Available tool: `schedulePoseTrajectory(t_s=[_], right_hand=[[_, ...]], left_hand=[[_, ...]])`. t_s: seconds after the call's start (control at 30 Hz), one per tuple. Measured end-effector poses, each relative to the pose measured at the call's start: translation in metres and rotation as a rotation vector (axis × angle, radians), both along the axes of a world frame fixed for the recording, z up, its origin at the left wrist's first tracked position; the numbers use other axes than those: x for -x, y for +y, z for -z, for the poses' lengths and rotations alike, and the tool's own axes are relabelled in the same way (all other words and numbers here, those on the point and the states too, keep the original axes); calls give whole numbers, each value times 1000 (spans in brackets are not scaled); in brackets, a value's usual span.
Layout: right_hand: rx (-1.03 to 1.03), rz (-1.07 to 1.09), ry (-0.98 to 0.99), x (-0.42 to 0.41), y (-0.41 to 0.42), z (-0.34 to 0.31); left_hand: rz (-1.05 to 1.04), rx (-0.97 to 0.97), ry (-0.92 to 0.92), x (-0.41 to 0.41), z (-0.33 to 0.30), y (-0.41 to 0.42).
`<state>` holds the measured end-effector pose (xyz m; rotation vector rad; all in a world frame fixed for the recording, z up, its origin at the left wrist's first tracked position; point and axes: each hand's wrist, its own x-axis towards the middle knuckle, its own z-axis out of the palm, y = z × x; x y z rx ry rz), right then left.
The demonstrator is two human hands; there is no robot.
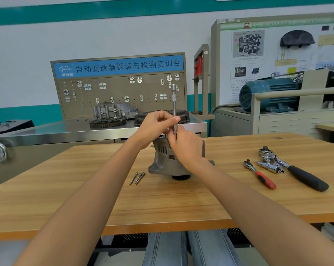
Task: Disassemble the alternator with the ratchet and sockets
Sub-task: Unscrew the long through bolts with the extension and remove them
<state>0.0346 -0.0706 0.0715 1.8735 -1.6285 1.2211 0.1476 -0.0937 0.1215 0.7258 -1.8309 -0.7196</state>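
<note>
A grey alternator (163, 163) stands on the wooden table (162, 200), pulley end down. A slim silver extension bar (174, 100) rises upright from its top. My left hand (154, 127) pinches the bar's shaft between thumb and fingers. My right hand (185, 146) grips the bar's lower end just above the alternator housing; what sits under it is hidden. Three long bolts (137, 177) lie on the table left of the alternator.
At the right lie a red-handled ratchet (260, 176), a larger black-handled ratchet (294, 169) and several chrome sockets (269, 166). Behind the table stands a steel bench (66, 129) with a flywheel, gearbox parts and a pegboard. A blue motor (267, 93) sits far right.
</note>
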Motion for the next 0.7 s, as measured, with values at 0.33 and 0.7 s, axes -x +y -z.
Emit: schedulePoseTrajectory(t_s=[0.33, 0.7], right_hand=[[-6, 14, 5, -1, 0, 1], [-9, -96, -99, 0, 1, 0]], left_hand=[[-72, 27, -9, 3, 1, 5], [-13, 25, -44, 0, -1, 8]])
